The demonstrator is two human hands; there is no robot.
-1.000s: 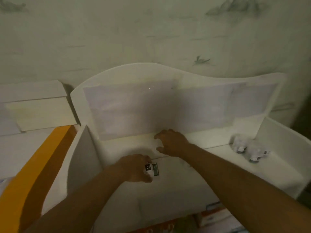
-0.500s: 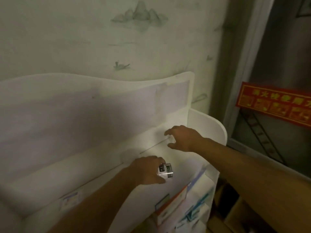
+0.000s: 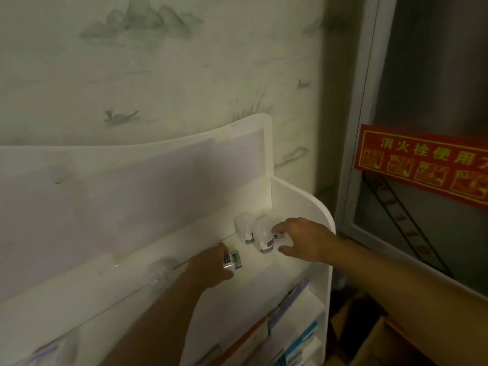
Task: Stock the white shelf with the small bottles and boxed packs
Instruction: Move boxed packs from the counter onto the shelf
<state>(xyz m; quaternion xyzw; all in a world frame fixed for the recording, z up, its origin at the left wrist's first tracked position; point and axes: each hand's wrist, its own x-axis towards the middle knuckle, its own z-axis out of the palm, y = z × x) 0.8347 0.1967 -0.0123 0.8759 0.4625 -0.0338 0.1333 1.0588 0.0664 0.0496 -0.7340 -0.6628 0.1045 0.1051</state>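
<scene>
The left hand (image 3: pixel 211 268) grips a small bottle (image 3: pixel 232 259). At its two o'clock, the right hand (image 3: pixel 303 240), fingers spread and empty, could topple the standing bottles (image 3: pixel 254 233) on the white shelf (image 3: pixel 311 204).

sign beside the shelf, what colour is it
The sign is red with yellow lettering and pictograms, seen in the head view.

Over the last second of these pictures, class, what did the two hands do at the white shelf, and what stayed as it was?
The right hand moved from the middle of the white shelf rightward to the clear small bottles in its right corner and now reaches around them. The left hand followed rightward. Unchanged: the left hand grips its small labelled bottle; the corner bottles stand upright.
</scene>
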